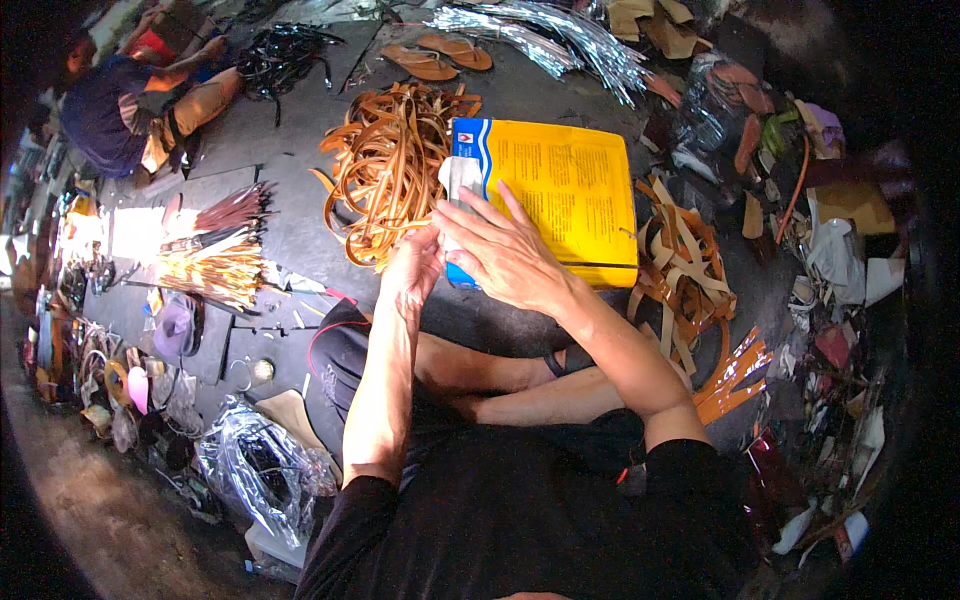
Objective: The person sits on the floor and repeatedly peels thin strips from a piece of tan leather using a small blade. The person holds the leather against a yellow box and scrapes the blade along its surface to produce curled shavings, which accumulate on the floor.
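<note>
A yellow box-shaped container (565, 190) with a blue and white band at its left end lies in front of my crossed legs. Over that end is a whitish patch (460, 185). My right hand (510, 255) lies across the patch and the band, its fingers stretched out and apart. Beside the container's near left corner, my left hand (412, 265) has its fingers bent together in a pinch. What sits between them is too small to tell. Just beyond it rises a heap of long tan leather-like strips (395, 165).
More tan strips (685, 260) lie right of the container. Sandals (435, 58) and silvery strips (550, 35) are at the back. Another person (120, 110) sits far left, behind a bundle of brown and gold strips (215, 245). A clear plastic bag (265, 465) rests at near left. Scraps line the right.
</note>
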The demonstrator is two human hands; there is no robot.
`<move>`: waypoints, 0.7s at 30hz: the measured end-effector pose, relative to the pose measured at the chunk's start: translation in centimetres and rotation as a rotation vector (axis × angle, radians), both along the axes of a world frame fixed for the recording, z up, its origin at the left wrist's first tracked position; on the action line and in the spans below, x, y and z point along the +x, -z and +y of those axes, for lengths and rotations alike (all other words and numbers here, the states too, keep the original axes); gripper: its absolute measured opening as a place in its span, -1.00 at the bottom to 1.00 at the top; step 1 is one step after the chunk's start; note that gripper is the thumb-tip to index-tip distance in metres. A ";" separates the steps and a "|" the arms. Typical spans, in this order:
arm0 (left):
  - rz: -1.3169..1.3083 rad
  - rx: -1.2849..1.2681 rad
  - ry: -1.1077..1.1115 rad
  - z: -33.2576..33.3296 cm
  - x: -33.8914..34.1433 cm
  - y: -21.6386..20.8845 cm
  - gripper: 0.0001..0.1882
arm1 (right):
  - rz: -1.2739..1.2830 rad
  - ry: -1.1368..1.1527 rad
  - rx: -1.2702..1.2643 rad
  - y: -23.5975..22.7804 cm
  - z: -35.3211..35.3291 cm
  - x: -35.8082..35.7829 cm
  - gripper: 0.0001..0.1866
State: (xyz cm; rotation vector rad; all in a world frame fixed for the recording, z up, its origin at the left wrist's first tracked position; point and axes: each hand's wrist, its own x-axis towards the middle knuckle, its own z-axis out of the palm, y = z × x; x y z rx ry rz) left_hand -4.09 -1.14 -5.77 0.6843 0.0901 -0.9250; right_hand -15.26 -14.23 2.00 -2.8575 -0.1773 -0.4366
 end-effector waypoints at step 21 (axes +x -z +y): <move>-1.104 0.525 0.058 -0.3 10.7 -14.6 -0.58 | 0.000 0.773 0.908 -1.8 -10.0 -26.6 -0.66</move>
